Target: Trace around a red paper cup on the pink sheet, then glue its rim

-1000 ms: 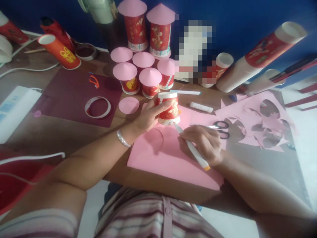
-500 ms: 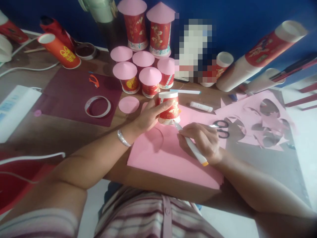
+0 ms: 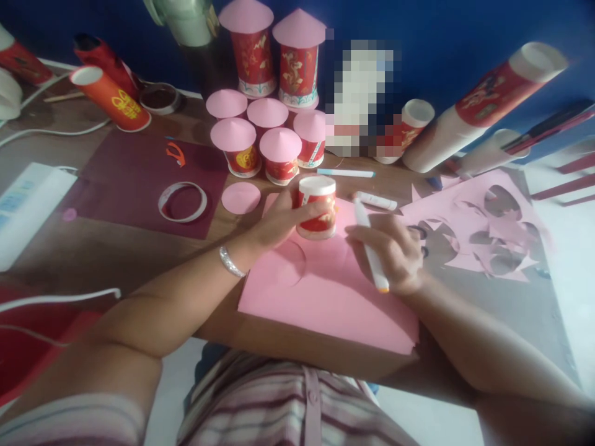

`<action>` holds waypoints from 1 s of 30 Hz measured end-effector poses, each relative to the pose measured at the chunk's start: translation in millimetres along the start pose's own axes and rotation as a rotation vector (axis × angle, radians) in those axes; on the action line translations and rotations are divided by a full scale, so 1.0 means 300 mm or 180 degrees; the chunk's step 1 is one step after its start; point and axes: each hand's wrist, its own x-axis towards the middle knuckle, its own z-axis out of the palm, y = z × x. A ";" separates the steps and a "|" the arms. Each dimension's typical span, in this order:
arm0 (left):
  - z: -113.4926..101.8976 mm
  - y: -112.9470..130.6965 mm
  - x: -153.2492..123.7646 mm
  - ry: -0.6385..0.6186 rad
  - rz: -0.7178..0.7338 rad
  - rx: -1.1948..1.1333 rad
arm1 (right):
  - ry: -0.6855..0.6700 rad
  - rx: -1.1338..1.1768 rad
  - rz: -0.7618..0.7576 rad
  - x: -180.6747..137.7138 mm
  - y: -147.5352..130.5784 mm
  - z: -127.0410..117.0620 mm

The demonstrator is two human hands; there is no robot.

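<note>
My left hand grips a red paper cup standing upside down on a pink paper sheet. My right hand holds a white marker with an orange end, its tip lifted beside the cup's right side. A curved traced line shows on the pink sheet left of the cup. Black scissors lie partly hidden behind my right hand.
Several red cups topped with pink paper cones stand behind. A pink paper disc, a tape ring on a maroon sheet, a white glue stick, cut pink scraps and long cup stacks surround the work area.
My right hand has swung the marker from the cup's front base round to its right side, tip now pointing up. The cup has tilted slightly, its white base showing.
</note>
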 end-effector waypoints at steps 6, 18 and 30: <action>-0.010 -0.004 -0.021 -0.0785 0.0438 0.0888 | 0.0078 -0.0010 0.0791 -0.006 0.107 0.018; -0.069 0.000 0.065 -0.0231 0.0923 0.2525 | 0.0642 0.2151 0.2934 -0.007 0.135 0.066; -0.072 -0.015 0.066 0.0068 0.0419 0.2562 | 0.0682 0.2675 0.3400 0.008 0.157 0.059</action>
